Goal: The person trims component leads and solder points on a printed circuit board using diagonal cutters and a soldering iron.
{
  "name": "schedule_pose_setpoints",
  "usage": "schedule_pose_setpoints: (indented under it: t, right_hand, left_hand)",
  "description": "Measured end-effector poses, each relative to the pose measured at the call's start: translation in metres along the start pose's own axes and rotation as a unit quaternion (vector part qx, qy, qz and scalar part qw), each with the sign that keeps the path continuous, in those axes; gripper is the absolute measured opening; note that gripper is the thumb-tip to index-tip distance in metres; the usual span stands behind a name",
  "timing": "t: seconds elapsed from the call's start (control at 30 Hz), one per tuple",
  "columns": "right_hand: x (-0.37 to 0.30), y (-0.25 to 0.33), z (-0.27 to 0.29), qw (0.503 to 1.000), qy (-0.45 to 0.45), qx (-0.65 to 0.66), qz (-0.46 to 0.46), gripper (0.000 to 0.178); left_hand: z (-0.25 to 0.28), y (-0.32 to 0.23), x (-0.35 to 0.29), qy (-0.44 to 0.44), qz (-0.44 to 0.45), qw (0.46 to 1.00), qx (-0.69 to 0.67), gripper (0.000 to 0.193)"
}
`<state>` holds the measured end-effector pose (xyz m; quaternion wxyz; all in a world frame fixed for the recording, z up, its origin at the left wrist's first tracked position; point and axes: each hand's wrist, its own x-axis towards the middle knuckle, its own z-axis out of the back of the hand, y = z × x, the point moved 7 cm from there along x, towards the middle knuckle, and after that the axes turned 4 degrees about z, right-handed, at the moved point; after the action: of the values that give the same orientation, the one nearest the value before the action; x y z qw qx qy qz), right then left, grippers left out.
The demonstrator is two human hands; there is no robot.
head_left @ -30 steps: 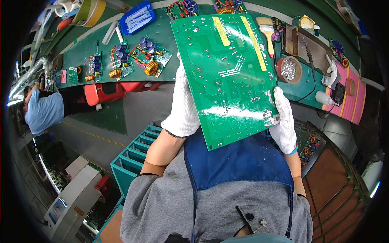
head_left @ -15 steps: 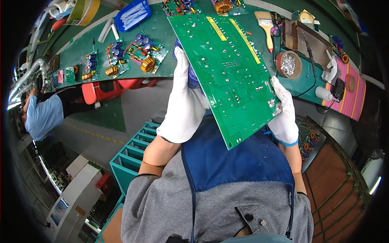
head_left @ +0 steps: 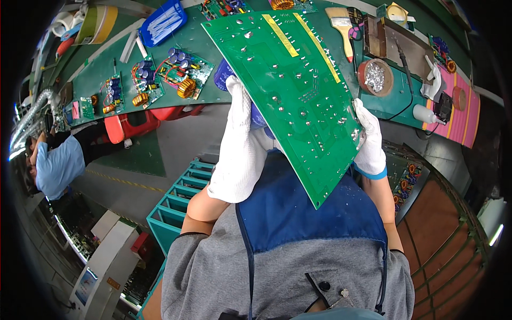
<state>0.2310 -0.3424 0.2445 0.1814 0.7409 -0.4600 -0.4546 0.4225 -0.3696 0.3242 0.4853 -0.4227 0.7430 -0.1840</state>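
Note:
A large green circuit board [head_left: 288, 101] is held up tilted in front of my chest, its soldered underside toward me. Two yellow tape strips run along its upper part. My left hand [head_left: 240, 144], in a white knitted glove, grips the board's left edge, its fingers partly hidden behind. Blue capacitors [head_left: 224, 76] peek out from the board's far side next to that hand. On the right edge, my gloved right hand [head_left: 370, 136] is closed on the board near its lower right, with a blue cuff at the wrist.
Several component-filled boards [head_left: 186, 72] lie on the green bench [head_left: 213, 101]. A brush [head_left: 341, 26], a bowl of silvery bits [head_left: 375, 77], a soldering iron [head_left: 402, 56] and a white bottle [head_left: 424, 114] are at right. A blue tray [head_left: 161, 24] stands at back left; a co-worker [head_left: 61, 165] is far left.
The board has turned slightly in my hands; its lower corner has shifted right and down and its upper left corner left. More of the blue capacitors shows. Both hands keep hold.

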Motion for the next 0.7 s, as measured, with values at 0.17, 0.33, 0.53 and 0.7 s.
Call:
schedule_pose_setpoints:
  t: [0.17,0.33,0.53,0.7]
  right_hand:
    - [-0.005,-0.003,0.025,0.978,0.019,-0.178,0.111,0.039]
    - [0.007,0.017,0.025,0.803,0.110,-0.525,0.259,0.038]
    - [0.084,0.059,0.152,0.877,-0.107,0.455,0.111,0.042]
    - [0.132,0.068,0.317,0.769,-0.201,0.558,0.240,0.038]
  left_hand:
    - [-0.010,-0.004,0.002,0.011,-0.008,0.999,-0.052,0.060]
    - [0.017,0.002,0.014,-0.008,-0.091,0.981,0.171,0.039]
    - [0.025,0.021,0.029,0.004,0.017,0.981,-0.191,0.039]
    - [0.048,0.019,0.038,-0.045,-0.024,0.985,-0.168,0.036]
